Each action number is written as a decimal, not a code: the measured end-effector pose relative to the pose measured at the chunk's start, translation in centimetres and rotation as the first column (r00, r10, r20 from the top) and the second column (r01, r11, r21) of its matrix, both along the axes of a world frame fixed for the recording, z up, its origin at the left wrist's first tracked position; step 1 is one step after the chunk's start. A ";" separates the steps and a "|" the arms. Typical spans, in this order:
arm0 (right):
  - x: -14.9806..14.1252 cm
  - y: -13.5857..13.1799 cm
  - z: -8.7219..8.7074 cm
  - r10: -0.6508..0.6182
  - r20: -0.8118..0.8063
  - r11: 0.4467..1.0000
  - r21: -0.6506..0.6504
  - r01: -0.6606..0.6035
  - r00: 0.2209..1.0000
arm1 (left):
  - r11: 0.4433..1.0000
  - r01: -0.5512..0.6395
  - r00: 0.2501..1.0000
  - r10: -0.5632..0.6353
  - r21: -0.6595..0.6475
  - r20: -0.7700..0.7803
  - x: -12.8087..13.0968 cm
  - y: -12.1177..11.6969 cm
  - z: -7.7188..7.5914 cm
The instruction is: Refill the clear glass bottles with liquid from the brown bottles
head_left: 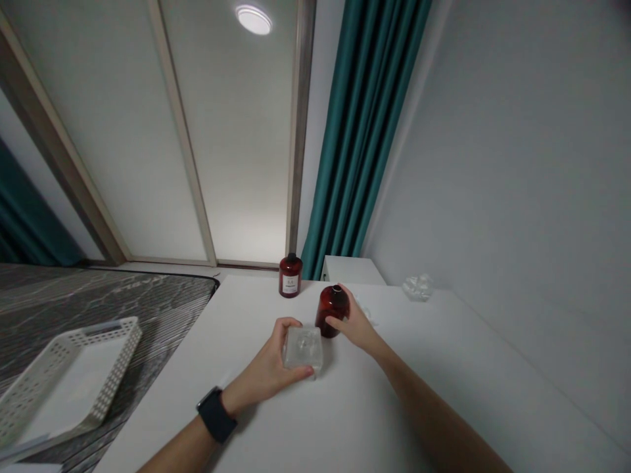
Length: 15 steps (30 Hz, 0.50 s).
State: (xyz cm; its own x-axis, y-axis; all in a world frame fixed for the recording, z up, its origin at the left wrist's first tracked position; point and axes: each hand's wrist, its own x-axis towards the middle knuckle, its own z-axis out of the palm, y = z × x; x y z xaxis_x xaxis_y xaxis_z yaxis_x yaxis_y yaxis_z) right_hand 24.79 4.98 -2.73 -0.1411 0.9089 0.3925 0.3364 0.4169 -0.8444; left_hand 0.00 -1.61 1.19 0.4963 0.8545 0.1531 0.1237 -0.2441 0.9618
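My left hand (276, 368), with a dark watch on its wrist, is closed around a clear square glass block (302, 348), thumb at the near side and fingers at the far side. Just beyond and to the right, my right hand (352, 322) grips a dark red-brown bottle (329, 312) from its right side. That bottle has no cap that I can see and leans slightly. Farther back, a second red-brown bottle (290, 276) with a black cap and white label stands upright, touched by neither hand.
Everything handled is over a white table (246, 420). A crumpled clear item (418, 287) lies at the back right, near the wall. Another small clear piece (365, 310) shows partly behind my right hand. On the left, a white perforated basket (69, 381) sits beyond the table's edge.
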 end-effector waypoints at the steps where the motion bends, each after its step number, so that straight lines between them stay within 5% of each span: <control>1: 0.0 0.0 -0.2 -0.014 0.017 1.000 0.018 0.013 1.000 | 1.000 -0.002 1.000 0.002 0.006 0.001 0.0 0.0 -0.1; 7: 0.3 -2.1 1.3 -0.172 0.025 0.964 0.208 0.164 0.985 | 0.999 -0.002 0.999 0.001 0.035 0.032 -0.2 0.2 -0.7; 10: -0.1 -4.6 3.3 -0.324 0.007 0.859 0.421 0.291 0.946 | 1.000 -0.003 0.999 0.002 0.023 0.035 -0.2 0.2 -0.6; 15: -2.9 -8.4 4.7 -0.065 0.211 0.896 0.443 -0.036 0.975 | 1.000 0.019 0.995 -0.021 0.021 0.096 0.0 -0.1 -0.6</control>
State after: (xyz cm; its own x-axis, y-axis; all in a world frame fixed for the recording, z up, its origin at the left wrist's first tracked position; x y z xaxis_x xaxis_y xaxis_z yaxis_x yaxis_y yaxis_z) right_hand 21.85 -3.39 2.02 -0.2562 0.6505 0.7150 0.4969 0.7231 -0.4798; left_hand 0.03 -1.75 0.60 0.4953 0.8411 0.2175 0.0258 -0.2645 0.9640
